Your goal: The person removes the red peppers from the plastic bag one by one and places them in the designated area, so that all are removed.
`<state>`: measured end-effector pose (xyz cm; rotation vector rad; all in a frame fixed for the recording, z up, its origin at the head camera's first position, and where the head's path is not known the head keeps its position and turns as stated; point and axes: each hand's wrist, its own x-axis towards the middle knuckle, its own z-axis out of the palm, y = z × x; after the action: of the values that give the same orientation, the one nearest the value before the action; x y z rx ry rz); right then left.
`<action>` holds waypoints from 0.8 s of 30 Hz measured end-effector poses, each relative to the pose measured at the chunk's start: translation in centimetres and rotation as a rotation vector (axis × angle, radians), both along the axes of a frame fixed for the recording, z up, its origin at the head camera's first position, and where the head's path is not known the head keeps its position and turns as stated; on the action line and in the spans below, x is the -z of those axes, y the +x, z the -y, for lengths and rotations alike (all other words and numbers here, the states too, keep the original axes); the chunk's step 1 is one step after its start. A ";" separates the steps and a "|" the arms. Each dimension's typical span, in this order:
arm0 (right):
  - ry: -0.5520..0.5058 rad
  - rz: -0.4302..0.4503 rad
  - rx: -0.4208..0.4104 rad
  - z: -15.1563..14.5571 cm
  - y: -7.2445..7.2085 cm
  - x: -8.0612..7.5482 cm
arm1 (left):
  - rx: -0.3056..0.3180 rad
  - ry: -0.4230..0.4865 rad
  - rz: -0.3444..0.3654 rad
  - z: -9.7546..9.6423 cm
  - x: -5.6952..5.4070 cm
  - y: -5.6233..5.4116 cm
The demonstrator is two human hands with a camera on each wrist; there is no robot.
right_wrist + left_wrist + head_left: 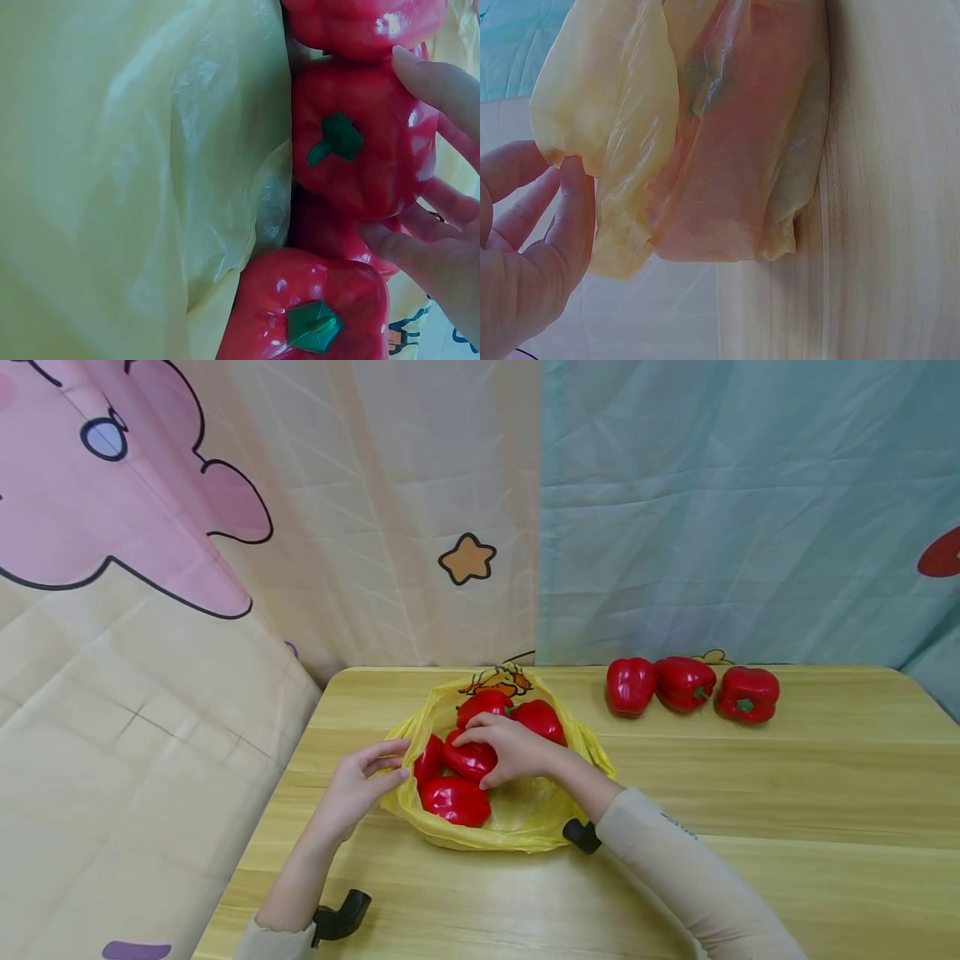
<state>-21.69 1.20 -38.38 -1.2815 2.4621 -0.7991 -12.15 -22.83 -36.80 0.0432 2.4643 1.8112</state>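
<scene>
A yellow plastic bag (525, 827) lies wide-mouthed on the table, with several red bell peppers inside. At its left side my left hand (358, 785) pinches the rim between thumb and fingers; the left wrist view shows the hand (532, 247) at the bag's thin edge (637, 150). My right hand (517, 750) reaches into the bag, fingers and thumb curved round a red bell pepper (468, 762). In the right wrist view that bell pepper (375, 150), with its green stem, sits between fingers and thumb of the hand (450, 262), touching other peppers.
Three more red bell peppers, the left one (630, 687), the middle one (684, 683) and the right one (747, 695), stand in a row at the table's back edge. The wooden table (825, 793) reaches to a printed curtain (675, 527) behind.
</scene>
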 end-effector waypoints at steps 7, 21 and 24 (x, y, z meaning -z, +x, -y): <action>-0.014 -0.012 0.006 -0.1 0.1 0.0 | 0.000 0.003 0.005 0.1 0.1 0.0; -0.018 -0.004 0.029 -0.5 0.4 -1.1 | 0.000 -0.004 0.014 0.1 0.0 0.0; -0.021 -0.005 0.035 -0.6 0.4 -1.4 | -0.001 -0.010 0.018 0.2 0.1 0.0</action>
<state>-21.29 1.85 -37.01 -1.2531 2.4930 -0.8335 -12.15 -22.98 -36.88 0.0247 2.4617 1.7912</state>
